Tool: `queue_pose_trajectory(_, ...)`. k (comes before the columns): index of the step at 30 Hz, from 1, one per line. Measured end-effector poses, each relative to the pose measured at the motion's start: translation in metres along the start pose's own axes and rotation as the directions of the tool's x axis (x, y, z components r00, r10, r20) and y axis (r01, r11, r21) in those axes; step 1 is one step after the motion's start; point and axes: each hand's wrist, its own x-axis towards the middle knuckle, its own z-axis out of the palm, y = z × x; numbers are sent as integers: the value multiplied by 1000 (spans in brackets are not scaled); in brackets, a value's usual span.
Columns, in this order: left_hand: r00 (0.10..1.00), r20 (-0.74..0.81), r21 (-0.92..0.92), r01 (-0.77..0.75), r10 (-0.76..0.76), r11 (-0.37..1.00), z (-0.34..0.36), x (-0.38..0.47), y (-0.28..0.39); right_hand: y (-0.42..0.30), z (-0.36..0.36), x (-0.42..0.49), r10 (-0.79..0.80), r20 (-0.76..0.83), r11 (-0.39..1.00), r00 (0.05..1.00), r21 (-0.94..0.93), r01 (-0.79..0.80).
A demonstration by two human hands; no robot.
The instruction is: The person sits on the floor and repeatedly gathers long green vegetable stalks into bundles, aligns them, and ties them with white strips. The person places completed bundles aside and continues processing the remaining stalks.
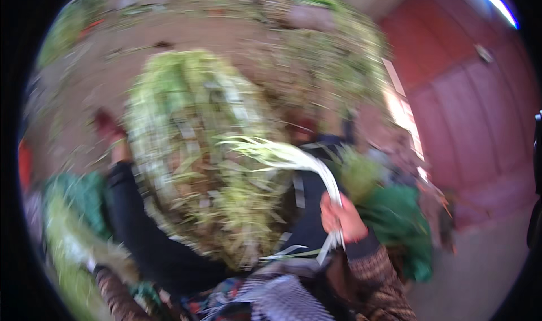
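Observation:
In my right hand (344, 219), a bundle of long, pale green and white plant stalks (315, 164) is gripped near its lower ends. The bundle bends up and leftward, and its thin tips spread over the heap in front of me. Between my outstretched legs lies that large heap of similar cut stalks and leaves (199, 109), white-green at the far side and yellower close to me. My left hand (90, 263) is low at the left, blurred, at a pile of pale green plant material (65, 236). Its fingers cannot be made out.
Green mesh or cloth (396, 223) lies beside my right leg, and more green cloth (87, 198) by my left. Loose plant scraps (322, 58) cover the ground ahead. A basket-like container (275, 5) with greens stands farther back. Red metal panels (470, 122) rise at the right.

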Motion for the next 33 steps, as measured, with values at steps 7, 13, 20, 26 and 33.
queue_pose_trajectory(7, 938, 110, -61, -325, 330, 944, 122, 12, 207, -62, -179, -13, -502, -250, 862, 828, -223, 456)
queue_pose_trajectory(13, 856, 229, -46, -466, 464, 884, 220, -20, 322, 92, -346, 24, -187, -642, 974, 744, -222, 53)
queue_pose_trajectory(20, 845, 240, -14, -488, 477, 873, 224, -30, 352, 225, -378, 17, -109, -778, 965, 619, -232, -122)
queue_pose_trajectory(26, 869, 65, -107, -483, 491, 869, 140, -41, 287, 249, -382, 14, -538, -722, 668, 435, -680, -302)
queue_pose_trajectory(33, 762, -640, -335, -168, -93, 927, -126, -179, -1, 175, -354, 19, -715, -612, 607, 339, -783, -133)
